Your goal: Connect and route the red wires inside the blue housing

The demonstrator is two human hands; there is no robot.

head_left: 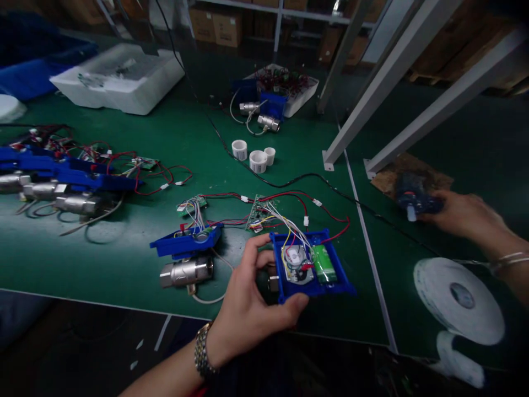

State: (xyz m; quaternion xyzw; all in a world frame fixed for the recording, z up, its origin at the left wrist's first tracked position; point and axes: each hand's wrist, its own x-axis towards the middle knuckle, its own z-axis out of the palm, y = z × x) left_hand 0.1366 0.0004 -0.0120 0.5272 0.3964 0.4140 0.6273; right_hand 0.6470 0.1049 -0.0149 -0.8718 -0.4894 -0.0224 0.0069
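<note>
My left hand [248, 303] grips the near left corner of a blue plastic housing [309, 263] at the table's front edge. Inside the housing lie a round circuit board, coloured wires and a green battery [323, 263]. Red wires run from it to a small green circuit board [258, 212] behind. My right hand [467, 218] is far to the right, closed around a dark blue tool with a white tip [413, 198] that rests on the table. A second blue housing [188, 241] with a metal valve body [185, 271] lies to the left.
Three white tape rolls [256, 156] stand mid-table beside a black cable [289, 179]. More blue housings and metal valves [53, 182] lie far left. White foam trays [119, 77] sit at the back. Metal frame legs [372, 110] rise right. A large white tape roll [458, 300] lies near right.
</note>
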